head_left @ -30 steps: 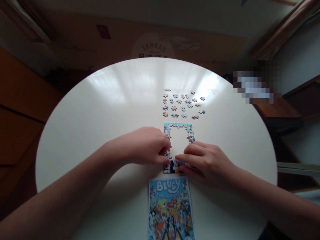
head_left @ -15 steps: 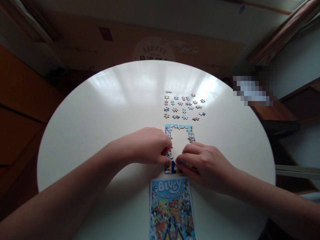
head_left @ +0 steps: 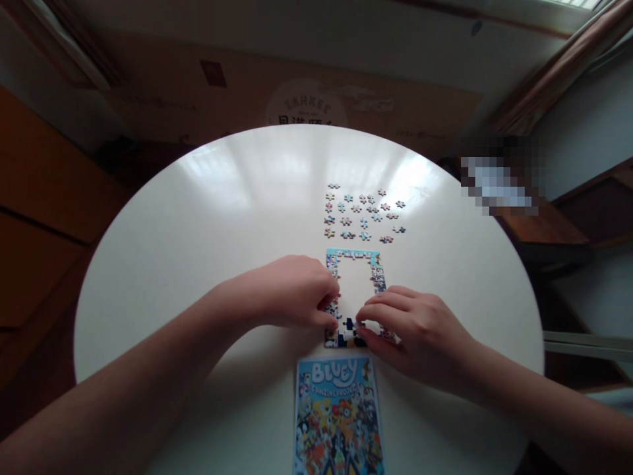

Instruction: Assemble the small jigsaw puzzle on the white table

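A jigsaw puzzle border (head_left: 354, 253) lies on the white table, joined into an upright rectangle with a bare middle. My left hand (head_left: 301, 290) rests at its left side, fingers curled and thumb lower down, pressing on the border pieces. Between the fingertips of my right hand (head_left: 408, 323) is a dark blue puzzle piece (head_left: 349, 323), just inside the bottom edge, tilted and partly hidden. My right fingers cover part of the lower right border. Below the puzzle lies a printed Bluey picture sheet (head_left: 340, 409).
Several loose puzzle pieces (head_left: 364, 222) are spread in rows beyond the border. The round white table (head_left: 198, 218) has a curved edge, with a cardboard panel (head_left: 173, 112) behind it. A wooden surface (head_left: 544, 224) stands at the right, partly blurred out.
My right hand has shifted slightly right, and the dark blue piece has lifted away from the bottom border, leaving a gap there. My left hand stays in place. The view has tilted slightly.
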A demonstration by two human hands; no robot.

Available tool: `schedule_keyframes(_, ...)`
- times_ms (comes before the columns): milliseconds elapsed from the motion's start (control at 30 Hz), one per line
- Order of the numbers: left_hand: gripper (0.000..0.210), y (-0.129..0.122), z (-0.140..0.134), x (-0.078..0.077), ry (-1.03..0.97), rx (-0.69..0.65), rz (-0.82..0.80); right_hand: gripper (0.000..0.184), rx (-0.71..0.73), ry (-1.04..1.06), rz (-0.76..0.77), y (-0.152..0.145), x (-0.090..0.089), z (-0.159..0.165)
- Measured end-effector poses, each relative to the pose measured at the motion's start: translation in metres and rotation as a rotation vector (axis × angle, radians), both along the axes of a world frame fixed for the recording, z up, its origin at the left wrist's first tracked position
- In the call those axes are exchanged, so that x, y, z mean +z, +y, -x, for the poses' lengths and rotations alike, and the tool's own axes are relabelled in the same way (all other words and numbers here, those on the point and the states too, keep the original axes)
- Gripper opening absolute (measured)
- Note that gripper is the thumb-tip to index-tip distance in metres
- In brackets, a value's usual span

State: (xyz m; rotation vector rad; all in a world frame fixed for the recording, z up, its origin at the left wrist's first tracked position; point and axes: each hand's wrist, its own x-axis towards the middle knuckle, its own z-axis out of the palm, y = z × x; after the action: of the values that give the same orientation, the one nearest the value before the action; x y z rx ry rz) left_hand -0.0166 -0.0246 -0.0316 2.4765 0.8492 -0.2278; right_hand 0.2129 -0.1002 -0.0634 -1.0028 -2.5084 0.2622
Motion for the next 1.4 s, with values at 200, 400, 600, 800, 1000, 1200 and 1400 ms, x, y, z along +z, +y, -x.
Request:
schedule_keyframes(200,0.029,-0.002,0.003,0.017,-0.210,0.025,0.079,0.005,-0.039,0.232,0.116,0.001,0.008,-0.015)
schedule_keyframes(400,0.031,-0.011,-0.009,0.022,-0.489,0.141,0.382,0.007,-0.012,0.282,-0.033,0.006,0.030,-0.016)
schedule_keyframes(600,0.024,-0.013,-0.017,0.013,-0.565,0.231,0.548,0.017,-0.030,0.363,-0.047,0.007,0.032,-0.014)
schedule_keyframes(800,0.028,-0.015,-0.021,0.007,-0.522,0.293,0.610,0.016,-0.099,0.531,0.113,0.008,0.013,-0.011)
schedule_keyframes(1000,0.028,-0.011,-0.023,0.000,-0.592,0.451,0.705,0.010,-0.076,0.516,0.099,0.006,0.016,-0.016)
schedule_keyframes(1200,0.027,-0.011,-0.025,0.001,-0.622,0.445,0.794,0.008,-0.021,0.445,-0.092,0.005,0.020,-0.014)
schedule_keyframes(1400,0.027,-0.012,-0.025,-0.001,-0.606,0.375,0.769,0.009,-0.011,0.435,-0.092,0.006,0.017,-0.015)
